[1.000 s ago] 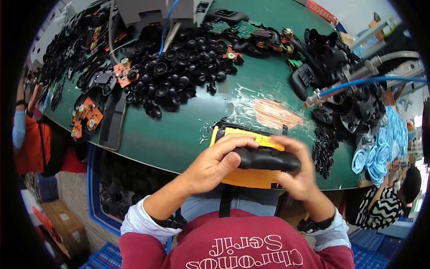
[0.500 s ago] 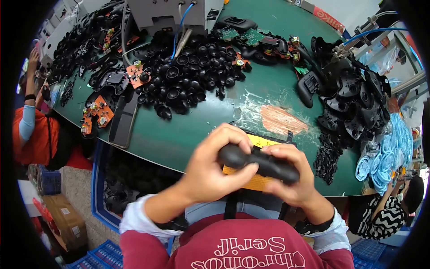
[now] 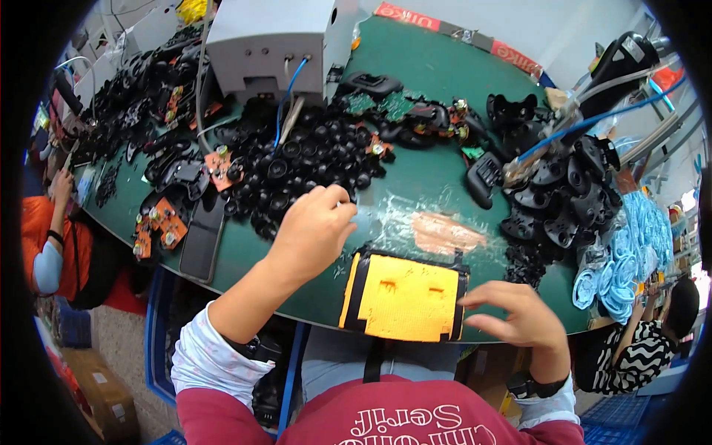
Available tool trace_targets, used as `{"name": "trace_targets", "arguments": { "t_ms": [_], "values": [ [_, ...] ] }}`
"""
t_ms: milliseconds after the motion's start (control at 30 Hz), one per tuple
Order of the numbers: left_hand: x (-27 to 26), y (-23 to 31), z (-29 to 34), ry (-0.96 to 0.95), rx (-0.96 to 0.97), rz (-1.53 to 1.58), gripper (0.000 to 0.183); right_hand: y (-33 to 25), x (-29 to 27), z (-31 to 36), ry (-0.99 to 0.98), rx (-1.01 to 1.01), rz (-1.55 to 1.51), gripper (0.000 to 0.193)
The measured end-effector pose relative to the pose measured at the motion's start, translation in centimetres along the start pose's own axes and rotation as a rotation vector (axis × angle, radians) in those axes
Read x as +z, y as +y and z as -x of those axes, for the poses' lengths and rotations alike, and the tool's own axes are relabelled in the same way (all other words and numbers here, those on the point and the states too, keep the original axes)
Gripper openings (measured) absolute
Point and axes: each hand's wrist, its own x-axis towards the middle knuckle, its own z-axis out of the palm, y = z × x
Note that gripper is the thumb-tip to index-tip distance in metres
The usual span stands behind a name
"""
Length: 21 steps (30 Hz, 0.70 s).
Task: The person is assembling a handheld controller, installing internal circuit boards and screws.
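My left hand (image 3: 314, 226) hovers over the near right edge of a heap of black thumbstick caps (image 3: 308, 141). Its fingers bend loosely with the thumb apart, and nothing shows in them. My right hand (image 3: 519, 315) is at the right edge of a yellow pad (image 3: 408, 297) bordered with black tape. Thumb and forefinger are spread there, with no object between them. Two small worn slots mark the pad, which lies at the table's front edge. Neither hand holds the black controller part now.
A grey machine (image 3: 271, 52) stands behind the caps on the green table (image 3: 430, 52). Black controller shells (image 3: 552, 185) and light-blue cables (image 3: 630, 245) pile up at right. At left lie a phone (image 3: 202, 248) and orange circuit boards (image 3: 159, 226). A blue crate (image 3: 159, 348) sits below; people work at both sides.
The black controller part has left my hands, uncovering the yellow pad. My left hand has moved forward and left toward the caps; my right hand has drawn slightly right. The view has shifted.
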Motion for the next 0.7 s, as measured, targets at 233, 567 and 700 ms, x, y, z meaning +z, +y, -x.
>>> {"name": "trace_targets", "arguments": {
  "t_ms": [233, 567, 700],
  "values": [
    [2.9, -1.9, -1.8, -0.028, -0.044, -0.018, 0.026, 0.6, -5.1, 2.4, 0.327, 0.300, 0.146, 0.012],
    [6.6, -6.5, -13.1, 0.026, -0.057, -0.108, 0.023, 2.1, 0.3, 2.8, -0.169, 0.274, -0.068, 0.029],
    [9.3, -6.5, -17.2, 0.019, -0.151, -0.210, 0.049, 3.2, 0.1, 4.1, -0.185, 0.339, -0.069, 0.031]
  ]
}}
